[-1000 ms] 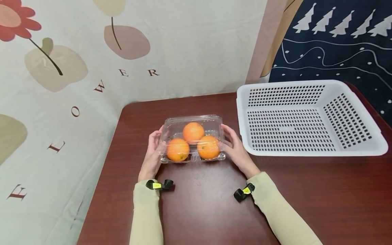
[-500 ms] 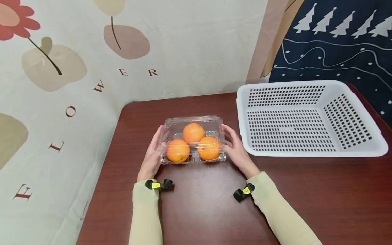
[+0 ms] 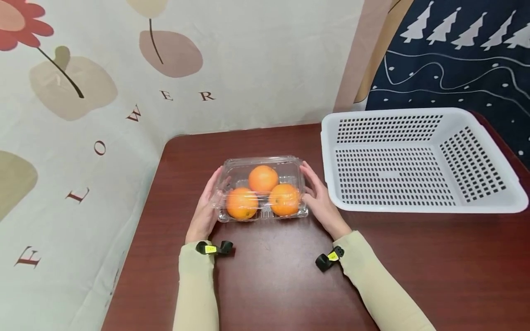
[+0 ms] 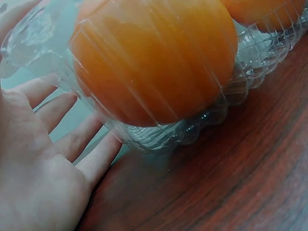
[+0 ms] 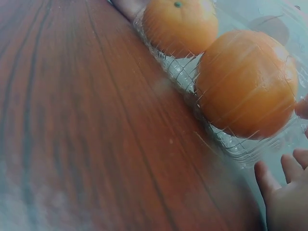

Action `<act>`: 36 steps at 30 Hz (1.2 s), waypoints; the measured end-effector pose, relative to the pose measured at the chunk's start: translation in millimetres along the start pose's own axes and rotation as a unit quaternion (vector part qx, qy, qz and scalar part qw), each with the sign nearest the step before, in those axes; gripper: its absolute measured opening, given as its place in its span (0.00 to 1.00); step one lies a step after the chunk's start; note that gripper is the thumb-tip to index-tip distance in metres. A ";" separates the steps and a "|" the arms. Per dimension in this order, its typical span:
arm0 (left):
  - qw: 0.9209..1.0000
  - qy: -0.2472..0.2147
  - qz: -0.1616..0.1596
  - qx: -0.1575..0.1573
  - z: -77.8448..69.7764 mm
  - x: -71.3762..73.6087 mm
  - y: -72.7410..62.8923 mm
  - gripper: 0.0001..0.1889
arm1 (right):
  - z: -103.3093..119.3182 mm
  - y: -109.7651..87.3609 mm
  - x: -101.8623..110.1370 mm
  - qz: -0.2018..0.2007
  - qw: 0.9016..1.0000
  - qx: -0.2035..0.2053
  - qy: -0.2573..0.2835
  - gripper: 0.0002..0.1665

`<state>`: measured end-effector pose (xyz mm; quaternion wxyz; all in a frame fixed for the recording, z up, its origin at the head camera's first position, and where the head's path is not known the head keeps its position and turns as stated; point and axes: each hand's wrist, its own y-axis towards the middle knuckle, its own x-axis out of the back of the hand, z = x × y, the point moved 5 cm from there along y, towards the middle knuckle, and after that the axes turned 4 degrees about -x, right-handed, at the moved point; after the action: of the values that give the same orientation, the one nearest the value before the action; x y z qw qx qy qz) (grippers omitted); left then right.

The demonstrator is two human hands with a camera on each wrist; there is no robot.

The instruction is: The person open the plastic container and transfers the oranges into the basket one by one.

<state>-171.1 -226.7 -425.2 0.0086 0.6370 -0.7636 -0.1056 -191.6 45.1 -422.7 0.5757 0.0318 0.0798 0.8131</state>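
Head view: clear box (image 3: 263, 212) braced at both ends

The box is found on the table (image 3: 265, 276), left of the white basket (image 3: 430, 208) and apart from it. Three oranges (image 3: 242, 203) are contained inside, two near and one behind; rolling is presumably checked by the close fit. The left end is met by the left hand (image 3: 203, 216), the right end by the right hand (image 3: 322, 198); by this opposed placing, it is judged, the box is held square. Whether the lid (image 3: 233, 174) is latched cannot be told.

Left wrist view: the left fingers (image 4: 57, 109) are noted outstretched and spread, tips laid against the box, not wrapped around it. Denting of thin plastic is probably avoided thus.

Right wrist view: the right fingers (image 5: 266, 180) are seen loosely extended beside the opposite end; how firmly pressure is applied cannot be told. The box's weight is judged to be borne by the table.
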 end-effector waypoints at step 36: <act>0.999 0.038 -0.017 0.015 -4.1 -0.5 -0.9 0.27 | 0.5 1.8 0.0 -0.009 0.999 0.035 -0.022 0.35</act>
<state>-169.5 -226.9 -421.3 0.0263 0.6538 -0.7529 -0.0705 -193.3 44.6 -421.9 0.5832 0.0690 0.0956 0.8037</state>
